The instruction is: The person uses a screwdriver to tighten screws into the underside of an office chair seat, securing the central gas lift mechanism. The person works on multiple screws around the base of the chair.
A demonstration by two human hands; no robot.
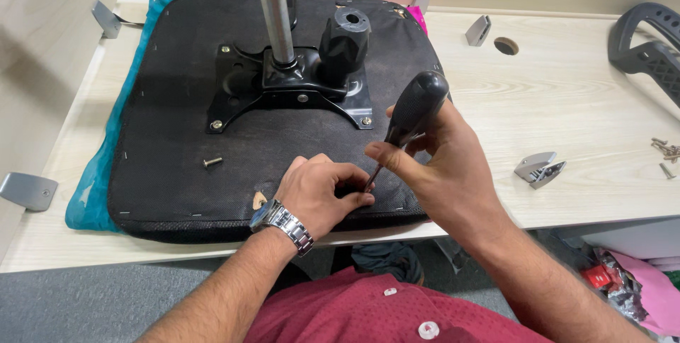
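Note:
An upturned office chair seat (177, 109) with black fabric underside lies on a pale wooden table (567, 102). A black metal mounting plate (244, 88) with a chrome column (278, 24) and a black knob (343, 38) is bolted to its middle. My right hand (439, 166) grips a black-handled screwdriver (414, 109), its shaft pointing down at the seat's near edge. My left hand (319, 194), a metal watch on the wrist, pinches something small at the screwdriver's tip; what it holds is hidden. A loose screw (212, 162) lies on the seat to the left.
A black chair armrest (648, 49) lies at the far right. Several loose screws (666, 152) and a grey metal bracket (540, 168) sit on the table's right side. Grey brackets (28, 190) are fixed along the table's edges. Teal cloth (95, 180) shows under the seat.

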